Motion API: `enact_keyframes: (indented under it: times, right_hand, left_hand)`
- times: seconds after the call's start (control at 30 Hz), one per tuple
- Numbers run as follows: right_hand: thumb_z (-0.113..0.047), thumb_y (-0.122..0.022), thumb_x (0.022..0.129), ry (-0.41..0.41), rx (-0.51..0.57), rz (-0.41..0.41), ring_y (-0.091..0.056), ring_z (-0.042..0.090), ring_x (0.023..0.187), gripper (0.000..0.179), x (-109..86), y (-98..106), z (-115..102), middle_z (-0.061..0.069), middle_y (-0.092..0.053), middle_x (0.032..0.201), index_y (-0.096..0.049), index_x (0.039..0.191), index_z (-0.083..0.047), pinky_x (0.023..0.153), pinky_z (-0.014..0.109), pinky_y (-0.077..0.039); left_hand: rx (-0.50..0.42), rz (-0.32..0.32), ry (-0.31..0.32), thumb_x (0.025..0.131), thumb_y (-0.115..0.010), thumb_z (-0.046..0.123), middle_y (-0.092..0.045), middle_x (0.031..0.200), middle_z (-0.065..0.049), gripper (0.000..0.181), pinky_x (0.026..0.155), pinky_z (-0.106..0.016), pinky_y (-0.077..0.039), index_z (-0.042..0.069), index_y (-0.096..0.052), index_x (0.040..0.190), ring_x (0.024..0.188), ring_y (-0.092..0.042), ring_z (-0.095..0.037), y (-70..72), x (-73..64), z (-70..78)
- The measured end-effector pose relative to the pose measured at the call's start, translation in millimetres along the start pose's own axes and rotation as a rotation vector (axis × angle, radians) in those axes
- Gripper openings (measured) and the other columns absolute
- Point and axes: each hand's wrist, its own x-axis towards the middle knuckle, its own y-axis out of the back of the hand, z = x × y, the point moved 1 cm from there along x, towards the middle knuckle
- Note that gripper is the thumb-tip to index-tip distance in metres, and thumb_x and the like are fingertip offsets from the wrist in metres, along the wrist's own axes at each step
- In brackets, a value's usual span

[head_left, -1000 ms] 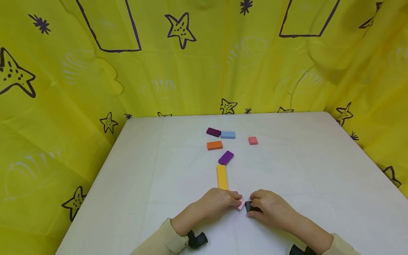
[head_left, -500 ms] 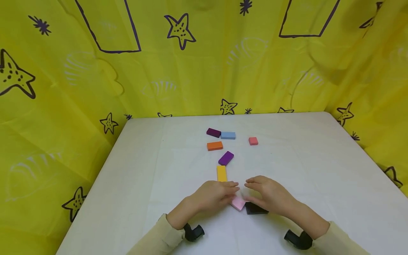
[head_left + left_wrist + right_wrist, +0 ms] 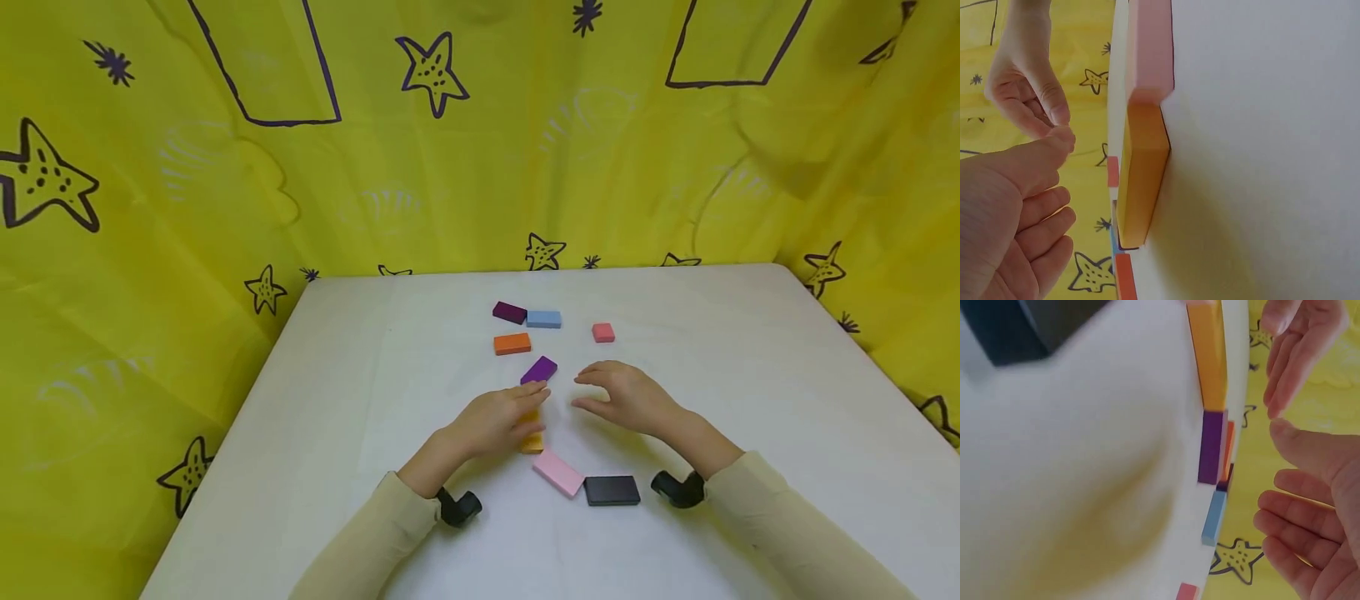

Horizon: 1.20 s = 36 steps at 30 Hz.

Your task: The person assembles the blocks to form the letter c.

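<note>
My left hand [image 3: 491, 423] hovers over the yellow block [image 3: 532, 442] in the head view, covering part of it, with loose fingers and nothing held. Level with it to the right, my right hand [image 3: 630, 398] is raised above the table, fingers apart from the thumb and empty. A purple block [image 3: 540, 369] lies just beyond the fingertips. Nearer the body, a pink block [image 3: 558, 473] meets the yellow block's near end, and a black block [image 3: 612, 491] touches or nearly touches the pink one's right corner.
Farther back on the white table [image 3: 360, 375] lie an orange block [image 3: 512, 344], a dark maroon block [image 3: 510, 312], a light blue block [image 3: 543, 319] and a small coral block [image 3: 603, 332]. A yellow patterned curtain [image 3: 480, 167] surrounds the back and sides.
The right hand has let go of the black block and the left hand has left the pink one. Both hands have lifted and moved forward; the blocks stay on the table.
</note>
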Motion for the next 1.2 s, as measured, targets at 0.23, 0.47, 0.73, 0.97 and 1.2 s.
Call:
enact_keyframes:
  times: [0.23,0.47,0.73,0.97,1.2]
  right_hand:
    - [-0.022,-0.071,0.082,-0.053,0.051,-0.038,-0.060,0.030,0.097,0.032,31.3,-3,15,0.013,-0.065,0.101,-0.068,0.102,0.001,0.083,0.044,-0.047]
    - [-0.018,-0.067,0.085,-0.076,0.062,-0.088,-0.058,0.032,0.101,0.030,65.9,-12,21,0.015,-0.065,0.104,-0.066,0.105,0.003,0.088,0.044,-0.044]
    - [-0.019,-0.065,0.086,-0.133,0.056,-0.128,-0.058,0.033,0.102,0.030,92.3,-23,28,0.015,-0.065,0.104,-0.066,0.106,0.004,0.089,0.045,-0.043]
    - [-0.019,-0.064,0.087,-0.191,0.067,-0.169,-0.056,0.032,0.105,0.030,110.0,-35,30,0.014,-0.064,0.108,-0.065,0.108,0.002,0.092,0.044,-0.041]
    - [-0.014,-0.066,0.085,-0.147,0.042,-0.195,-0.058,0.024,0.086,0.021,128.4,-44,19,0.008,-0.066,0.093,-0.068,0.100,0.000,0.084,0.037,-0.046]
  left_hand:
    - [-0.028,-0.036,0.107,0.097,-0.041,0.039,-0.035,0.144,-0.005,0.052,0.101,-0.030,-0.031,0.008,-0.040,0.139,0.130,-0.033,-0.014,-8.7,15.0,-13.7]
    - [-0.013,-0.070,0.182,0.098,-0.037,0.042,-0.029,0.147,-0.004,0.057,0.104,-0.030,-0.026,0.009,-0.032,0.143,0.133,-0.025,-0.013,-13.8,29.7,-24.1]
    - [0.017,-0.099,0.193,0.098,-0.037,0.040,-0.030,0.147,-0.004,0.055,0.103,-0.030,-0.027,0.006,-0.035,0.142,0.133,-0.027,-0.013,-16.5,32.1,-28.3]
    - [0.081,-0.140,0.214,0.099,-0.035,0.040,-0.032,0.146,-0.003,0.052,0.102,-0.030,-0.031,0.008,-0.039,0.140,0.132,-0.029,-0.012,-15.5,32.3,-26.4]
    - [0.115,-0.140,0.201,0.100,-0.035,0.034,-0.033,0.145,-0.002,0.048,0.100,-0.028,-0.032,0.009,-0.041,0.139,0.130,-0.032,-0.013,-12.4,31.9,-25.8]
